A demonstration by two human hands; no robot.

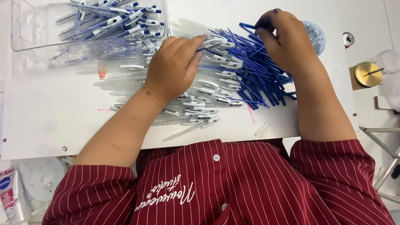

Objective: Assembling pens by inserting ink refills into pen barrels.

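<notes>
Left hand pinching a clear plastic pen barrel and right hand pinching a thin blue ink refill above the blue refill heap, at twelve o'clock on the white table: insertion step, apparently requiring tip-to-barrel alignment.
</notes>
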